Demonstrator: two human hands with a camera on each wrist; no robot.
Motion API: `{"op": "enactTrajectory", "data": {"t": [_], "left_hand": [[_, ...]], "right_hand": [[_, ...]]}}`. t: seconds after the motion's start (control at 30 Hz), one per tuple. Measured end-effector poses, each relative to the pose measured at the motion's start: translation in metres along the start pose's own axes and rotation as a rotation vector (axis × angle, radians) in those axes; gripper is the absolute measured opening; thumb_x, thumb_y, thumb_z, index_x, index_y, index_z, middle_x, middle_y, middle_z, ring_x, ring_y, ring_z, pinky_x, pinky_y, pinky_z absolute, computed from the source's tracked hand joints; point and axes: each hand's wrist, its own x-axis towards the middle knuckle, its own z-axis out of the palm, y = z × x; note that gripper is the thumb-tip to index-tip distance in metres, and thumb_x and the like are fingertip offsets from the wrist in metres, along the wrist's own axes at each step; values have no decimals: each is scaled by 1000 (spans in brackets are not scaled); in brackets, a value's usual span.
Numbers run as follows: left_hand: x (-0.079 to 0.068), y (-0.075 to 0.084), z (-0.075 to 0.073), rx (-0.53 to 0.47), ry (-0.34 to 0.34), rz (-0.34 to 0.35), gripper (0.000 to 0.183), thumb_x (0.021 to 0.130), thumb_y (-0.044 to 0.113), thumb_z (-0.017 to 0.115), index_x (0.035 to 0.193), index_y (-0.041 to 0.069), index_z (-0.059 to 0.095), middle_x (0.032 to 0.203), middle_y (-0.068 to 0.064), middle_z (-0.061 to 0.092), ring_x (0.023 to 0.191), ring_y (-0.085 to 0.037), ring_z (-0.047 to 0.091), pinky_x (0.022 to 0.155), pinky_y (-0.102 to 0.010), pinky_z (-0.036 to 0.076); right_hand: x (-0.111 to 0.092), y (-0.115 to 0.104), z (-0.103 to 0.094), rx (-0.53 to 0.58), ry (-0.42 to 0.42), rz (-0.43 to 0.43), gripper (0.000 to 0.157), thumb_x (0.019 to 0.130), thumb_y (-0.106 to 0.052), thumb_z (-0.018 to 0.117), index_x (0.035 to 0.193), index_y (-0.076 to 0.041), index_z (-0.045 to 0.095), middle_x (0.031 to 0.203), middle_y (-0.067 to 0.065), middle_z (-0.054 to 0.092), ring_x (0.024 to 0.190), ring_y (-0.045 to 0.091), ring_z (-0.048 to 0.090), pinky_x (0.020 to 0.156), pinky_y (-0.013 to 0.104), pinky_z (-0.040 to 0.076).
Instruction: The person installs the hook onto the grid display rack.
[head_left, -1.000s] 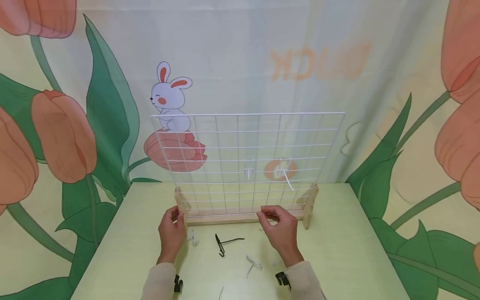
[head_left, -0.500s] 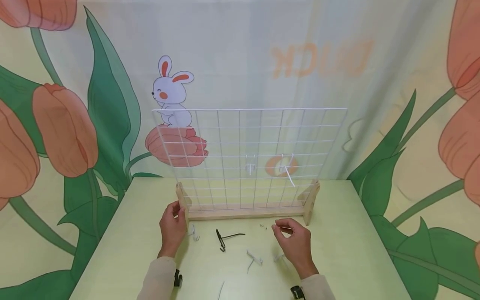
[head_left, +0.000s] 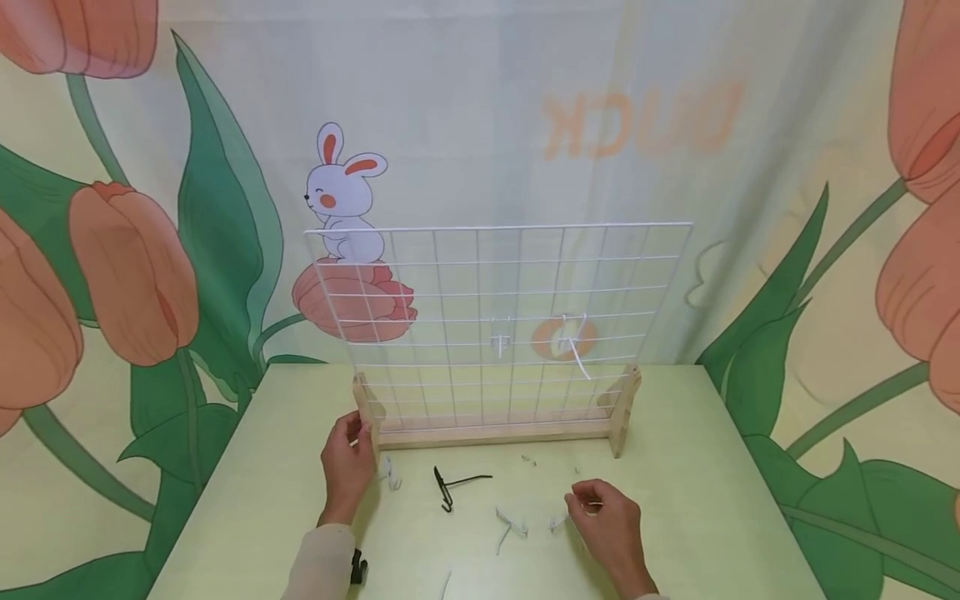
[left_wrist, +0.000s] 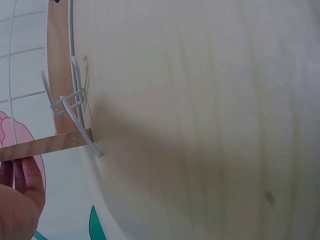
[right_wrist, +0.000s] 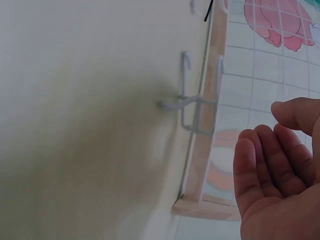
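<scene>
The left hand (left_wrist: 21, 202) had its fingers on the wooden stand (left_wrist: 47, 145). Near it, a white hook (left_wrist: 68, 105) sat on the pale worktop (left_wrist: 215, 100). A pink flower (left_wrist: 20, 129) showed behind.

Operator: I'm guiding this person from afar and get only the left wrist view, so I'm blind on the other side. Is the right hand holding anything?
Observer: No. In the right wrist view, the right hand shows nothing between its thumb and fingers.

Operator: What lies nearest to it?

Observer: The head view shows a white hook just to its left, partly hidden by the hand.

Operator: And is anything hung up?

Observer: Yes, the head view shows two hooks on the wire grid: a middle hook and a right-hand hook.
</scene>
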Motion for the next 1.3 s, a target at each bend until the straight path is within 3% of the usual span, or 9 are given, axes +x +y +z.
{"op": "enactTrajectory", "data": {"t": [0.17, 0.3, 0.47, 0.77, 1.07, 1.3], "left_hand": [[-2, -1, -2, 5, 6, 6, 30, 109, 15, 59, 135, 2, 60, 126, -20, 69, 117, -36, 70, 95, -52, 61], [-4, -2, -3, 7, 13, 13, 30, 108, 15, 60, 135, 2, 61, 125, -19, 69, 116, -36, 70, 94, -52, 62], [-5, -4, -3, 13, 13, 12, 31, 109, 17, 60, 136, 3, 60, 126, -18, 69, 117, -34, 70, 94, -51, 62], [-5, -3, -2, -2, 18, 11, 30, 108, 16, 60, 136, 3, 60, 127, -19, 69, 118, -35, 70, 95, -51, 61], [-5, -2, 0, 0, 27, 37, 29, 108, 13, 61, 135, 1, 60, 125, -20, 69, 116, -36, 70, 94, -52, 61], [-4, -3, 2, 3, 32, 35, 29, 108, 13, 61, 134, 1, 61, 125, -20, 70, 116, -36, 71, 94, -53, 61]], "right_hand": [[-11, 6, -2, -67, -60, 105, 11, 87, -14, 86, 96, -12, 79, 87, -3, 77, 80, 10, 72, 69, 23, 58], [-17, 11, -1, -123, -108, 142, 10, 87, -16, 86, 93, -14, 78, 85, -4, 76, 79, 9, 69, 68, 27, 57], [-19, 17, 0, -175, -137, 131, 10, 85, -15, 87, 86, -17, 77, 78, -8, 73, 72, 6, 66, 65, 27, 54], [-16, 21, 4, -117, -209, 153, 9, 85, -15, 86, 85, -18, 77, 74, -11, 71, 67, 2, 64, 63, 23, 53], [-15, 26, 7, -96, -241, 156, 7, 84, -14, 84, 85, -18, 78, 74, -11, 71, 68, 3, 64, 63, 23, 53], [-15, 26, 13, -150, -244, 113, 11, 82, -10, 86, 82, -17, 76, 71, -12, 69, 65, 1, 62, 62, 23, 52]]}}
